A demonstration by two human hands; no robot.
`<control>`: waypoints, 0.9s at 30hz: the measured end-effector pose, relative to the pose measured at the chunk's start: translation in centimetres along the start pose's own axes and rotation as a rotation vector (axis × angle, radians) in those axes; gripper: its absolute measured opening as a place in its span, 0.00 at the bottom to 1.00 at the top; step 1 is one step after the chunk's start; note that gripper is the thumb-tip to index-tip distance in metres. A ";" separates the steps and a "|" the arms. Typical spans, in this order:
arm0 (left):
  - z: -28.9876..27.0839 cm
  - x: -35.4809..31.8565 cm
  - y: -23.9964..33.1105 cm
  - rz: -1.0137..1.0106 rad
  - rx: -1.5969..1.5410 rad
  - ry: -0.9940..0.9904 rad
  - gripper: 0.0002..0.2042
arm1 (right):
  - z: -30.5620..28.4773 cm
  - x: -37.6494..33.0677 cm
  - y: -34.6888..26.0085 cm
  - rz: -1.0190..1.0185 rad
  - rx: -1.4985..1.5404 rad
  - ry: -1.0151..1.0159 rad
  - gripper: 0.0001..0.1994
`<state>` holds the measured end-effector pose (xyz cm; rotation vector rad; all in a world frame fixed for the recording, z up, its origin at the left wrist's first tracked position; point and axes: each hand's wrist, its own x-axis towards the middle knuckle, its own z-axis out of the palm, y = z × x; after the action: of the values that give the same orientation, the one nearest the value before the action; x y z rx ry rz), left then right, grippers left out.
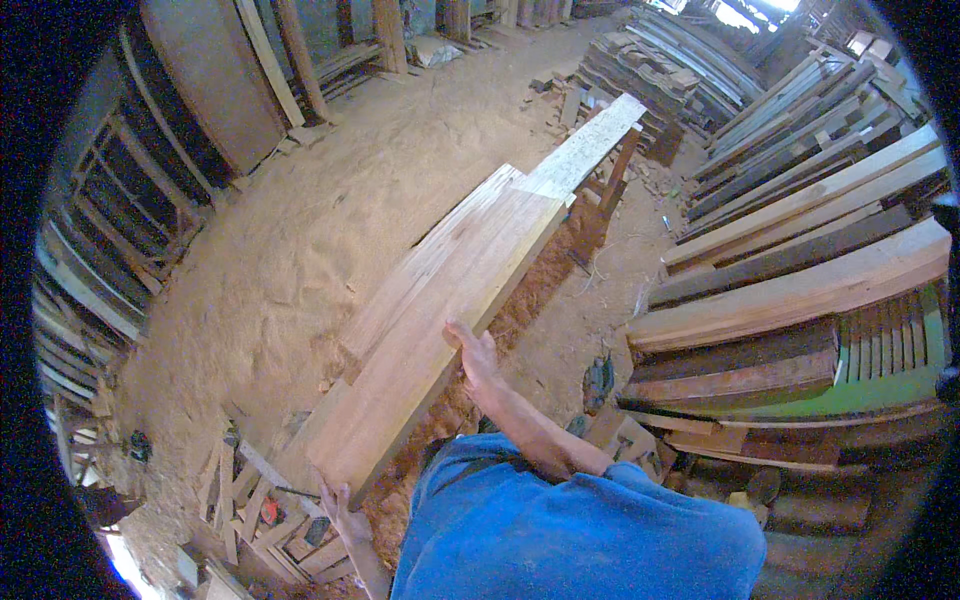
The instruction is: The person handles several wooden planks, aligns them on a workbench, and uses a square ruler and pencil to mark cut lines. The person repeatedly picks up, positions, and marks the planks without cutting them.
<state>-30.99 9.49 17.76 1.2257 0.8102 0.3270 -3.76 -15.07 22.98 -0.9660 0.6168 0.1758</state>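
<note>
A broad, thick wooden plank (440, 310) slants from the lower left toward the far right in front of me. My right hand (478, 362) is closed round its right edge near the middle, fingers on the top face. At the plank's near end, my left hand (345, 515) grips the corner; its underside fingers are hidden. Along the plank's left side lies a rougher board (470, 212). Past the far end, a pale, speckled board (585, 148) extends over a wooden support leg (620, 172).
Stacked long timbers (800, 285) fill the right side, with a green slatted piece (895, 345) among them. Wood offcuts (265, 520) lie at lower left. Sawdust (260, 290) covers the floor. Frames and boards (215, 80) lean at the left; a board pile (645, 75) stands far back.
</note>
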 end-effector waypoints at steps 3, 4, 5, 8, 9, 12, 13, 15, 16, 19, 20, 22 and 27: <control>3.4 0.3 -0.1 -0.002 0.170 0.031 0.39 | -1.6 2.8 -1.9 -0.013 -0.001 -0.060 0.21; 4.4 0.4 -0.2 0.004 0.208 0.029 0.40 | -2.0 3.8 -2.3 -0.015 0.013 -0.073 0.20; 5.5 0.4 -0.2 0.010 0.245 0.028 0.40 | -2.5 5.0 -2.7 -0.017 0.028 -0.086 0.20; 8.6 0.4 0.2 0.038 0.249 -0.018 0.42 | -4.2 8.5 -3.3 0.017 0.007 -0.099 0.20; 9.7 0.5 0.4 0.037 0.235 -0.019 0.42 | -4.8 9.7 -3.3 0.064 -0.017 -0.064 0.20; 12.8 0.4 1.3 0.026 0.157 -0.030 0.43 | -6.3 12.5 -3.3 0.055 0.058 -0.193 0.20; 13.8 0.4 1.6 0.020 0.126 -0.037 0.43 | -6.6 13.2 -3.4 0.040 0.055 -0.184 0.19; 15.3 0.3 2.1 0.023 0.136 -0.032 0.43 | -6.9 14.1 -3.6 -0.009 0.064 -0.174 0.19; 15.8 0.1 2.2 0.024 0.141 -0.030 0.43 | -6.9 14.3 -3.8 0.007 0.069 -0.179 0.19; 15.6 0.2 1.3 -0.042 0.073 0.044 0.43 | -6.6 14.2 -4.9 0.036 0.071 -0.168 0.19; 15.3 0.5 0.7 -0.049 0.038 0.030 0.42 | -6.4 14.0 -5.3 0.033 0.064 -0.145 0.19; 14.3 1.5 -0.3 -0.062 -0.035 0.005 0.40 | -5.9 13.6 -6.3 0.031 0.036 -0.115 0.19; 15.2 2.2 0.6 0.006 0.236 -0.033 0.37 | -5.3 13.2 -7.6 -0.041 0.003 -0.143 0.17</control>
<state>-18.71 0.40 19.20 1.4498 0.8336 0.2193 7.91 -25.38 18.75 -0.9533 0.4654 0.2053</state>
